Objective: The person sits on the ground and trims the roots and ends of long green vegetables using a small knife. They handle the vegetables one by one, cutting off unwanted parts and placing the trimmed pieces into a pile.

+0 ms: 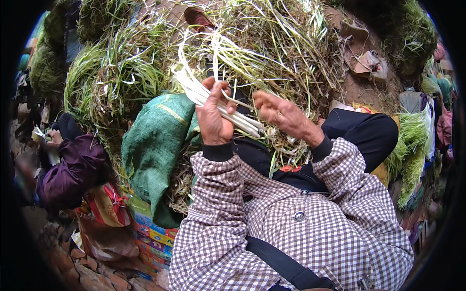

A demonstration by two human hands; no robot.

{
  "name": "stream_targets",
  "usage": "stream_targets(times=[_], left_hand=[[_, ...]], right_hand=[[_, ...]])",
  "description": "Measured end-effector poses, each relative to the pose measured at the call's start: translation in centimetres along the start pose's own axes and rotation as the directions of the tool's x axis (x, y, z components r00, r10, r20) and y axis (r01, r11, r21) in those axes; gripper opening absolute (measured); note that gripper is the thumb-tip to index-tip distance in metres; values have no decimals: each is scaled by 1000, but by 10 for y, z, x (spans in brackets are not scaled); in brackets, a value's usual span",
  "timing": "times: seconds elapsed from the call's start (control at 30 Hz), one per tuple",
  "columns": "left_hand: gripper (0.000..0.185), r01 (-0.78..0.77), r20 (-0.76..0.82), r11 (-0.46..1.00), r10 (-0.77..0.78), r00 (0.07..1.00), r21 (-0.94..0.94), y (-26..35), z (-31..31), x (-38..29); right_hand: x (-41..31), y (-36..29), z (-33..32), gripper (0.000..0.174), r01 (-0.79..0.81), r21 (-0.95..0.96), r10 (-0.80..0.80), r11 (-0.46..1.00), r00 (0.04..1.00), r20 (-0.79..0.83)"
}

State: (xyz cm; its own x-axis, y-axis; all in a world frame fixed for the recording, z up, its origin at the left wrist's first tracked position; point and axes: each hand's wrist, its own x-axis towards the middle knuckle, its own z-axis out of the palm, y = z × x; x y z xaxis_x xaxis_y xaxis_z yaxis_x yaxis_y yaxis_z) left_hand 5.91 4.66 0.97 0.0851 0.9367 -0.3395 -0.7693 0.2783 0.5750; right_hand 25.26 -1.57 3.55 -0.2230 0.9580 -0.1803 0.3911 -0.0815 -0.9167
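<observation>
A bunch of long, white vegetable stalks [194,89] lies in my left hand [216,116], the fingers closed around it. Its cut-looking lower ends point right and towards me, while the thin upper parts bend away beyond the hand. My right hand [284,114] hovers just right of the bunch, fingers curled and blurred. One thin stalk reaches close to those fingertips; whether they pinch it is hidden by blur. Under both hands, pale trimmings [287,149] lie between my legs. A green woven sack [156,134] covers my knee on the left.
Heaps of green, grassy stalks [116,72] and dry litter [255,54] spread ahead. A person in a purple sleeve [72,172] sits at left. Printed cartons [154,232] stand beside me. Cardboard [367,60] and more green bundles [411,134] lie at right.
</observation>
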Motion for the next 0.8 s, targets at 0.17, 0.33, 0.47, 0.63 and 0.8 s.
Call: stream_targets(times=[0.17,0.33,0.47,0.63,0.8], left_hand=[[25,-12,51,997,16,999,-71,30,-39,23],[21,174,82,983,-179,980,60,-33,-26,-11],[31,207,169,978,-199,965,-33,-50,-8,-26],[27,206,224,977,-188,956,-60,-46,-11,-27],[16,99,166,967,-60,984,-236,-29,-25,-13]], right_hand=[[-54,42,0,21,-237,171,248,956,968,-46],[-37,5,3,26,-59,189,114,980,949,-294],[-31,6,10,22,6,-116,-13,993,998,-64],[-36,5,9,24,-7,-188,9,982,1000,9],[-69,31,-9,33,-74,-190,50,979,990,-130]])
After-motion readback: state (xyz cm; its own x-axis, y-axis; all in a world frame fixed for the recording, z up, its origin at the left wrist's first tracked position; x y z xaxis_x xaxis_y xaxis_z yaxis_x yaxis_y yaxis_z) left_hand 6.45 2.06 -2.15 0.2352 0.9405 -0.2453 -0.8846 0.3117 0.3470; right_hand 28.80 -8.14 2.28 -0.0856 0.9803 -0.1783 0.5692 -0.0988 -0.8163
